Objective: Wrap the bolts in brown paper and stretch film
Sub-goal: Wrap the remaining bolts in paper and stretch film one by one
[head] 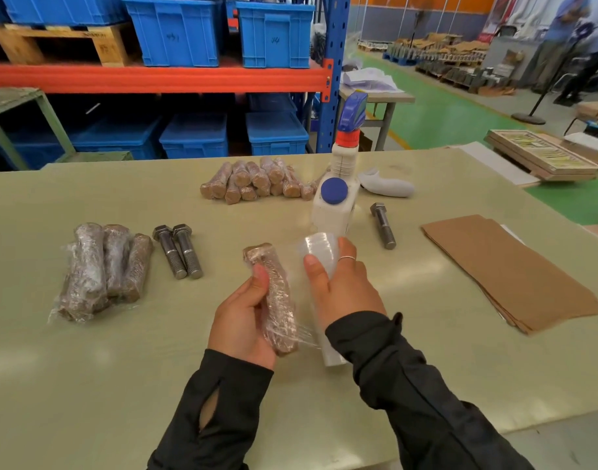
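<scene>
- Left hand [243, 317] grips a wrapped bolt [276, 300], fingers curled round it, thumb on top near the head end. Brown paper shows under clear film.
- Bolt sits just above the table [87, 385], head end pointing away from the person, centre front.
- Right hand [341, 286] holds the film roll [319, 252], fingers curled over its top; ring on one finger.
- Roll is just beside the bolt, on its right. A stretch of film [307, 337] runs from the bolt's near end across to the roll.
- Both sleeves black.
- Left on the table: bundle [100, 269] of film-wrapped bolts, touching each other.
- Just right of the bundle: two bare bolts [178, 251] side by side, heads away.
- Far centre: pile [256, 181] of paper-wrapped bolts, stacked.
- One more bare bolt [383, 225] right of centre, lying alone.
- Spray bottle [338, 195] stands upright behind the roll, white body, blue cap, red collar.
- White object [387, 184] beside the bottle; can't tell what it is.
- Paper sheets [508, 269] stacked at right, well apart from the hands.
- Behind the table: rack with blue bins [273, 35].
</scene>
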